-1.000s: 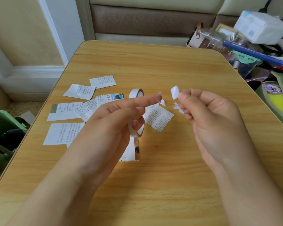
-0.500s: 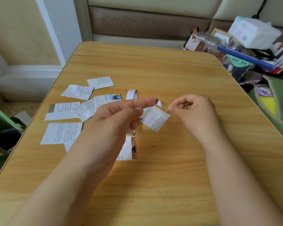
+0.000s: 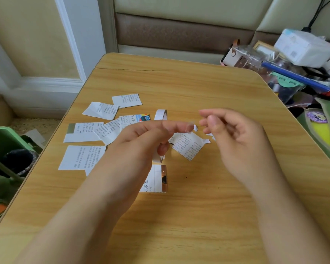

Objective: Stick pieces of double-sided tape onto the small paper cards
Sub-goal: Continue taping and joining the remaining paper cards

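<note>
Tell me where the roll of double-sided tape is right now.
In the head view the tape roll is mid-table, looped around the left hand, its top showing just beyond the fingers, right of the colour-printed card.

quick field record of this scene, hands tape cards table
left hand: holds tape roll, a clear tape piece stuck at its fingertip
right hand: fingers loosely curled, close to that piece; a grip cannot be told
card under hands: flat, printed side up
other cards: spread over left part of table
table: light wood
clutter: beyond the table's right corner
</note>
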`<state>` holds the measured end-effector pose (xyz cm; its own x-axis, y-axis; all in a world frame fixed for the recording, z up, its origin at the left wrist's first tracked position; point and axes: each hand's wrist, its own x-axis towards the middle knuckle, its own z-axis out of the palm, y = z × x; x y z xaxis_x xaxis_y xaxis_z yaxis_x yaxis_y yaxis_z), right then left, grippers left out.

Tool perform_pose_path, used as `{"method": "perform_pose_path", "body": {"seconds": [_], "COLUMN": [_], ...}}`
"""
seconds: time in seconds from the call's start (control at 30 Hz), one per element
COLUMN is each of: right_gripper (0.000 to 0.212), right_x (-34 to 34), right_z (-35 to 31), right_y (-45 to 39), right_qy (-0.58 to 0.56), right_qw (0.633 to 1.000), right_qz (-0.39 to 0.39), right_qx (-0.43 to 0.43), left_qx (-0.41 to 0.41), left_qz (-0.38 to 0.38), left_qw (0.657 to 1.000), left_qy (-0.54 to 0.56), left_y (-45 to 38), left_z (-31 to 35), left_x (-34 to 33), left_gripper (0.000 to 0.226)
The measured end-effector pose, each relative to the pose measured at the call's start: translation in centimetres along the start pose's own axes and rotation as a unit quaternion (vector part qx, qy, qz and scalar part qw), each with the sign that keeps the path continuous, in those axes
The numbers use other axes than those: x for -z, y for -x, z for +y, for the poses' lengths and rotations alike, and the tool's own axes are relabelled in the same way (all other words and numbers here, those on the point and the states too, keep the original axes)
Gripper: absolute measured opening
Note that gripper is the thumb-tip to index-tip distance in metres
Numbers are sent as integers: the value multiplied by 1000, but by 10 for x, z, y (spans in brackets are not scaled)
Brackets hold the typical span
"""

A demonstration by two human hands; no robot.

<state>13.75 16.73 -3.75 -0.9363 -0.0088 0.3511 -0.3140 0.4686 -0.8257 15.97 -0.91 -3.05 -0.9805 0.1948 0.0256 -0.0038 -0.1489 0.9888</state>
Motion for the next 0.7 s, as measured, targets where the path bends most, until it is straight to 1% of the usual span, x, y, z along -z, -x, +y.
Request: {"method": "perform_pose_path", "body": {"seconds": [0.13,0.2,0.27,0.4,0.5,0.63,0.7], "right_gripper": [16,14,12,7,9,9,9], "right_x": [-3,-4,-5,-5,-5,-4,-4], "right_z": [-15,-17,-19,-19,-19,-18,-17], "right_y": [13,15,16,17,18,17,16], "right_qy": [-29,-32,-44,-54,-53,-9,-2], "right_qw": [997,996,995,994,994,993,993], "right_qz": [-55,-65,-69,-49,-26,-6,-11], "right_qx": [43,49,56,77,89,118,114], "left_qx": [-5,-10,-8,8,13,17,18], "left_qz": [5,2,7,25,24,27,41], "left_qw": [1000,1000,1000,999,999,999,997], "left_qy": [-10,-10,-20,-26,-30,-44,-59], "left_y": [0,-1,-1,0,0,-1,0], "left_z": [-1,-2,-2,-2,-2,-1,-1], "left_x": [0,-1,-1,-2,-4,-6,-7], "left_gripper": [28,25,26,29,29,30,28]}}
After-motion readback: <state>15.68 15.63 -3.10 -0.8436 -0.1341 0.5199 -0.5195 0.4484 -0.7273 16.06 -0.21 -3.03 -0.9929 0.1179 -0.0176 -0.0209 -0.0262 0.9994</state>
